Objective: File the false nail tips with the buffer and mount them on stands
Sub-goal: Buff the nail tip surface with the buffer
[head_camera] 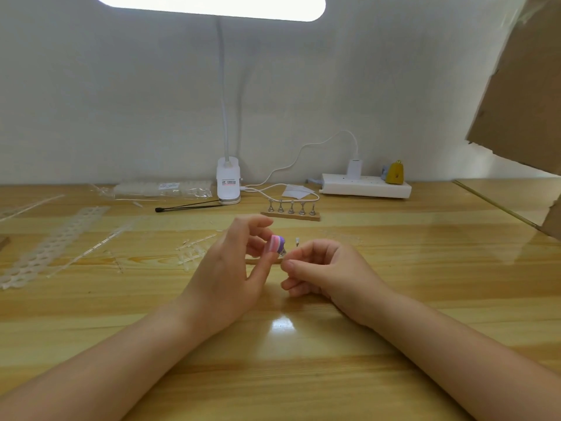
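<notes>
Wooden tabletop under lamp light: left hand pinches the pink-purple buffer; right hand fingers curled closed, contents indiscernible.

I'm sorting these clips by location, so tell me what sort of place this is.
Probably a home or small-workshop nail-craft desk: a wooden table against a plain wall, a clip-on desk lamp, a nail-tip stand, and empty plastic tip strips.
</notes>
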`<state>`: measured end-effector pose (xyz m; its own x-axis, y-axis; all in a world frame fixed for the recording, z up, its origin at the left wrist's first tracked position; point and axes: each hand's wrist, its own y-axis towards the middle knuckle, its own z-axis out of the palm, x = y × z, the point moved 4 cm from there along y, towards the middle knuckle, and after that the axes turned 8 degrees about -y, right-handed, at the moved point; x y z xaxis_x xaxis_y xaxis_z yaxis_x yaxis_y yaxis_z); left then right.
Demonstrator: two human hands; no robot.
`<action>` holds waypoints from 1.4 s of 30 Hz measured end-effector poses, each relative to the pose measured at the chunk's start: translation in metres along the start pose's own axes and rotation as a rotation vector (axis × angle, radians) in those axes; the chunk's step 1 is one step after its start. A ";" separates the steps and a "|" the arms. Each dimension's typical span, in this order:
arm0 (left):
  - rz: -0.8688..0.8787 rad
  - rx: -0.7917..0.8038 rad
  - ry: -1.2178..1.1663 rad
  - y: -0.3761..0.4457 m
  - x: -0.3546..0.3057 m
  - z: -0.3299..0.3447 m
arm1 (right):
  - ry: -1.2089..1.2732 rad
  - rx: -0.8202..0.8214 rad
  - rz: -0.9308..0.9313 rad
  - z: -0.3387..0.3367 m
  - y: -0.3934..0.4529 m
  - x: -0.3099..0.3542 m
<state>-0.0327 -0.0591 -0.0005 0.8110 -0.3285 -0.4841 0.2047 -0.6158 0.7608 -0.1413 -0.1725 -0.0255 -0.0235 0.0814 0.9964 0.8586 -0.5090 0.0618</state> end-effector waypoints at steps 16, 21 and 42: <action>0.061 -0.072 -0.078 0.001 -0.012 0.001 | 0.124 -0.002 0.027 -0.003 0.003 0.001; 0.092 0.002 0.077 -0.001 -0.008 0.002 | 0.160 0.100 0.026 -0.001 0.000 0.005; 0.352 -0.017 0.201 0.003 -0.023 -0.004 | 0.195 0.076 0.052 0.000 0.001 0.007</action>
<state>-0.0486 -0.0508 0.0144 0.9240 -0.3693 -0.0997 -0.0970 -0.4782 0.8729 -0.1406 -0.1728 -0.0188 -0.0700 -0.1142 0.9910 0.8972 -0.4415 0.0125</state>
